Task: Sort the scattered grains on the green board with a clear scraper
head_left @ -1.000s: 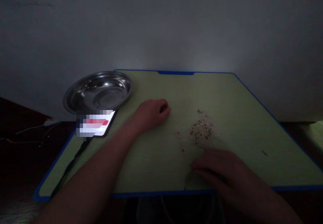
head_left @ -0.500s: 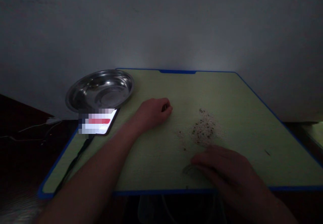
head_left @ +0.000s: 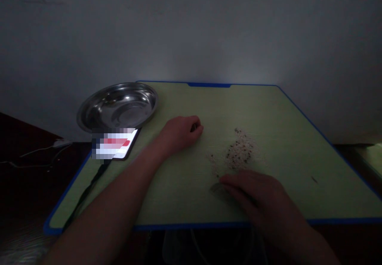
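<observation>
The right hand [head_left: 256, 193] has shifted a little leftward and away from the body over the last half second, so its fingertips, which were nearer the front edge of the worktop [head_left: 179, 193], are now right by a dark speck [head_left: 217, 176] lying loose at the near left of the pile of pale grains [head_left: 238, 155]. As I judge it, that brings the work from the bare surface in front to the pile's outlying bits. The thumb and forefinger are drawn close together and point down to the left above a soft shadow; the light is so dim that I cannot tell whether anything is pinched between them. The left hand [head_left: 182, 131] has stayed put, curled into a loose fist on the worktop to the left of the pile, with a small dark hollow showing between thumb and fingers; whether it holds something is unclear. The pile, dotted with dark bits, looks much the same as a second ago, with a thin scatter [head_left: 213, 164] on its left side. A stainless steel basin [head_left: 128, 113] stands at the far left, a lit phone [head_left: 123, 150] just in front of it, and a dark sliver [head_left: 314, 179] lies well apart on the right.
</observation>
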The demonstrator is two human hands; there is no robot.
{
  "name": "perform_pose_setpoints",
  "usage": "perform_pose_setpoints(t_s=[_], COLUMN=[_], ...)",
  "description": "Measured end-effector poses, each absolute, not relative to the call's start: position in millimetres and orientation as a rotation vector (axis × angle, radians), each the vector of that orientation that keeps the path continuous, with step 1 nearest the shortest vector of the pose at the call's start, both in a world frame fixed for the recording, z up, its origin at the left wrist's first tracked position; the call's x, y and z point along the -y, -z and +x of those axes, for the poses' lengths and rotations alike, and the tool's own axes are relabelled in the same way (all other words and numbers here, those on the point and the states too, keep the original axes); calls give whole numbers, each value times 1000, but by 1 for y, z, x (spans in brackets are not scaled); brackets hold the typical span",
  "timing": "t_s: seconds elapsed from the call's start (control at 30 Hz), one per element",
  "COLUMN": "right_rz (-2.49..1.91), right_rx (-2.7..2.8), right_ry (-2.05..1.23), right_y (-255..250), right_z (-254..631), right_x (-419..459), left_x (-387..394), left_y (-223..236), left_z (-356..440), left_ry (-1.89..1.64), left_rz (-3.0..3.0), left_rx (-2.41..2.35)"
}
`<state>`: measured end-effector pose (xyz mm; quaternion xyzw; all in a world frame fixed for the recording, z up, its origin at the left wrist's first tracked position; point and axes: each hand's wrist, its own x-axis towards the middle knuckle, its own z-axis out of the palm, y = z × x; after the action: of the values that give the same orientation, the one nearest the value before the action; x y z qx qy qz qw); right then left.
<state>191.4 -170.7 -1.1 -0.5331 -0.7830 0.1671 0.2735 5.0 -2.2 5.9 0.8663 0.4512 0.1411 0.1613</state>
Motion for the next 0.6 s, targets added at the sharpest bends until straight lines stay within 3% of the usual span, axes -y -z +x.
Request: perform_pose_setpoints(t_s=[0.4, 0.6], right_rz=[-1502, -1454], right_rx=[2086, 2132], right_ry=[-304, -457], right_y=[-9, -13], right_z=[206, 205], right_x=[151, 156], left_x=[2, 3], left_y=[-6, -5], left_z=[5, 5], left_ry=[-369, -391], left_rz=[2478, 2481], left_rx=[-1308, -1290])
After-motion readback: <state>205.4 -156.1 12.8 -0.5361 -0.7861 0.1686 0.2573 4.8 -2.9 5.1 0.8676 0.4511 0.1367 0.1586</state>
